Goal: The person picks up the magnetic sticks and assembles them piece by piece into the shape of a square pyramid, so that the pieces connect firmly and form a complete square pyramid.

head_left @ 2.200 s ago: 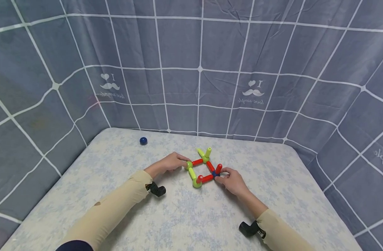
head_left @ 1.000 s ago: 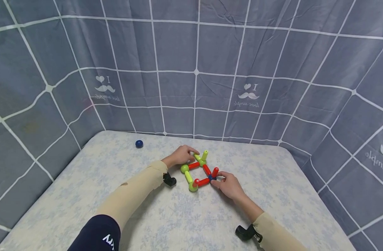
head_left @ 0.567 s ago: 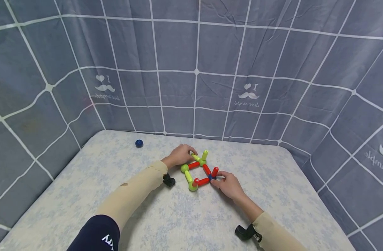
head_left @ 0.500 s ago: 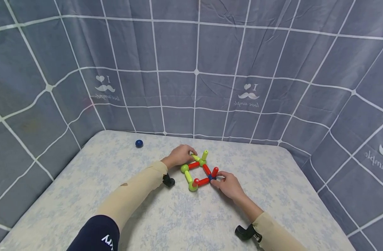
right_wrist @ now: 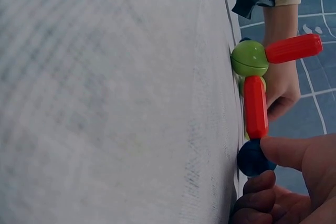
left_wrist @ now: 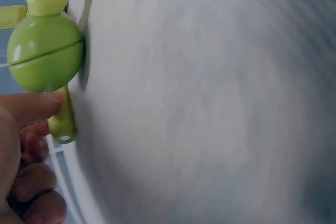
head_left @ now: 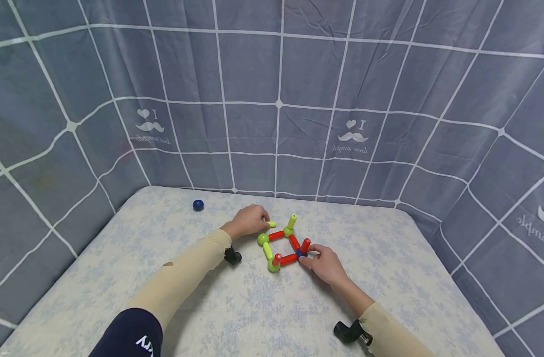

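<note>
A square of red and yellow-green rods joined by balls lies on the table, with several rods standing up from its corners. My left hand (head_left: 249, 220) pinches a loose yellow-green rod (head_left: 272, 224) just left of the back green ball (head_left: 288, 231). The left wrist view shows this rod (left_wrist: 63, 121) between thumb and finger, behind a large green ball (left_wrist: 45, 51). At the right corner, my right hand (head_left: 326, 265) grips the dark blue ball (right_wrist: 254, 158) with thumb and fingers. A red rod (right_wrist: 255, 107) runs from that ball to the front green ball (right_wrist: 250, 59).
A separate dark blue ball (head_left: 198, 205) sits near the table's back left edge. The pale patterned tabletop (head_left: 263, 317) extends in front of the square. A grey-blue gridded curtain (head_left: 249, 124) hangs behind and at both sides.
My left hand moved from the left green ball to the yellow-green rod at the back corner, then drew it leftward off that corner. My right hand stayed at the blue ball.
</note>
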`<control>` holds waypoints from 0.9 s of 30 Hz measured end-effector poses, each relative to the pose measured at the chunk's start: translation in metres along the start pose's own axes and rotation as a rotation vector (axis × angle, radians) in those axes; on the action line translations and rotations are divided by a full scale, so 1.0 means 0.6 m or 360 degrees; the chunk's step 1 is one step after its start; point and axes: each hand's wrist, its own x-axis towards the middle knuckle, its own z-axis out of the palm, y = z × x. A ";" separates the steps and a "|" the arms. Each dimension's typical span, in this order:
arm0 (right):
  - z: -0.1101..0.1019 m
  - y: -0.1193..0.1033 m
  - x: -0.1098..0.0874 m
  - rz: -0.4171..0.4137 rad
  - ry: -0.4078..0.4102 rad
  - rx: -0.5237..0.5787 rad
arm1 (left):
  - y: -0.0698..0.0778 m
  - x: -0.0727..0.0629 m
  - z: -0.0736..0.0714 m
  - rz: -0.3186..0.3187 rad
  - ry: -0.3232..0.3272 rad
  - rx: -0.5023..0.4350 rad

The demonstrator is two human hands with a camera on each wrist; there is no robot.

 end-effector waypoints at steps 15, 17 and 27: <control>0.000 -0.006 -0.009 0.0006 -0.0001 0.0040 | -0.018 -0.024 -0.021 -0.0110 0.0019 -0.0204; 0.000 -0.006 -0.008 0.0004 0.0005 0.0038 | -0.021 -0.029 -0.021 -0.0122 0.0050 -0.0315; -0.001 -0.006 -0.006 0.0010 0.0025 0.0010 | -0.031 -0.055 -0.012 -0.0247 0.0249 -0.0907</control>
